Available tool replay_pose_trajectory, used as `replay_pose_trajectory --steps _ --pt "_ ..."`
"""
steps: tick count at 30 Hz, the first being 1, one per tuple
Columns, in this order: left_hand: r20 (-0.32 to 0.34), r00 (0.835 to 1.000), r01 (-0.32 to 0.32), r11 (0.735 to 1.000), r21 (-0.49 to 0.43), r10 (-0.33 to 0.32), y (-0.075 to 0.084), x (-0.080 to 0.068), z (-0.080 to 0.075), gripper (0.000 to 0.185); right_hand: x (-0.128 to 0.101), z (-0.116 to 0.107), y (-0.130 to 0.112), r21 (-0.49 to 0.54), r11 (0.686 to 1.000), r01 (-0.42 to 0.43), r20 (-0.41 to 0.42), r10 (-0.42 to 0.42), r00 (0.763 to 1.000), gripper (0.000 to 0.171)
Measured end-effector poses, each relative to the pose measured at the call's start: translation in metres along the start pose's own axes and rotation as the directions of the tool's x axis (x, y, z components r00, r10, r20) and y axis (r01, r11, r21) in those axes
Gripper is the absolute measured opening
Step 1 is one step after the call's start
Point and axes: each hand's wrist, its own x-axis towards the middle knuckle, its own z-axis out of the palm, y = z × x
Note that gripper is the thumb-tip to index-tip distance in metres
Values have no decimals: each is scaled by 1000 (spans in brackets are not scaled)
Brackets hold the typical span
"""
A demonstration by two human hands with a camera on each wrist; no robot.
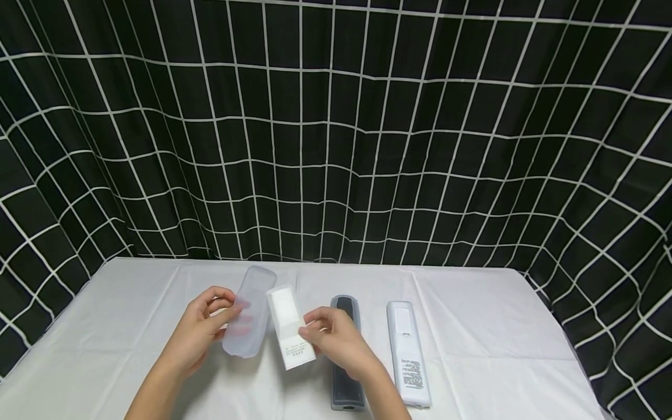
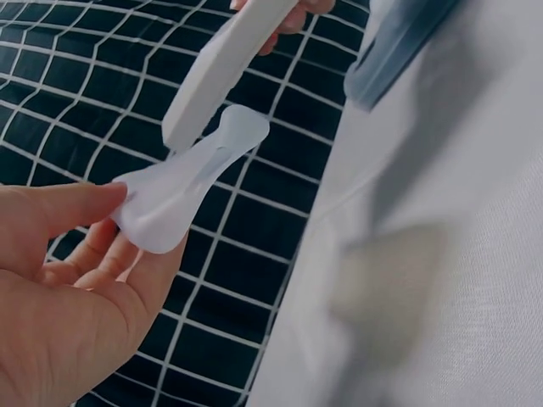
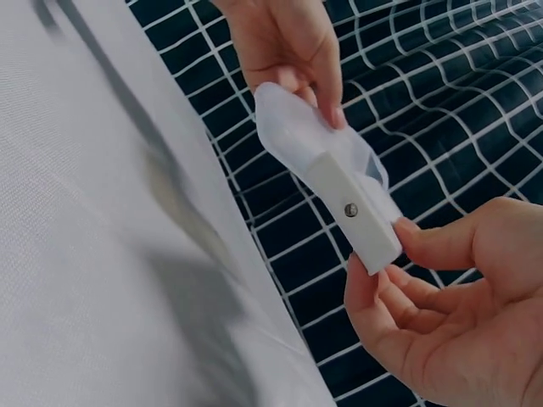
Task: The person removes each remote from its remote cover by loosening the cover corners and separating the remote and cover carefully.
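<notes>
My left hand [image 1: 196, 326] pinches the side of a translucent, frosted remote cover [image 1: 253, 309] between thumb and fingers; the fingers show through it. My right hand [image 1: 338, 344] grips the edge of a white remote control [image 1: 287, 318], its back with small print facing up. Both things are held above the table, side by side. In the left wrist view the cover [image 2: 165, 199] looks thin and flexible, close to the end of the remote [image 2: 212, 85]. In the right wrist view a small round dot shows on the remote's [image 3: 339, 195] narrow end, overlapping the cover [image 3: 288, 127].
A dark remote [image 1: 346, 389] in a clear cover lies on the white tablecloth [image 1: 472, 326], partly under my right forearm. To its right lies a white remote [image 1: 408, 350], back up with printed text. A black curtain with white grid lines [image 1: 336, 146] hangs behind the table.
</notes>
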Motion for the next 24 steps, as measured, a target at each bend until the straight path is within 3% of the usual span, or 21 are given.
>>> replay_pose_trajectory --steps 7,14,24 --pt "9 1000 6 1000 9 -6 0 1 0 48 -2 -1 -1 -40 998 -49 -72 46 996 36" --pt "5 1000 -25 1000 12 25 0 1 -5 48 -1 2 1 -46 994 -96 -137 89 987 38" --pt "-33 999 9 998 68 -7 -1 -1 -15 49 -2 15 5 -8 990 -138 -153 135 979 32"
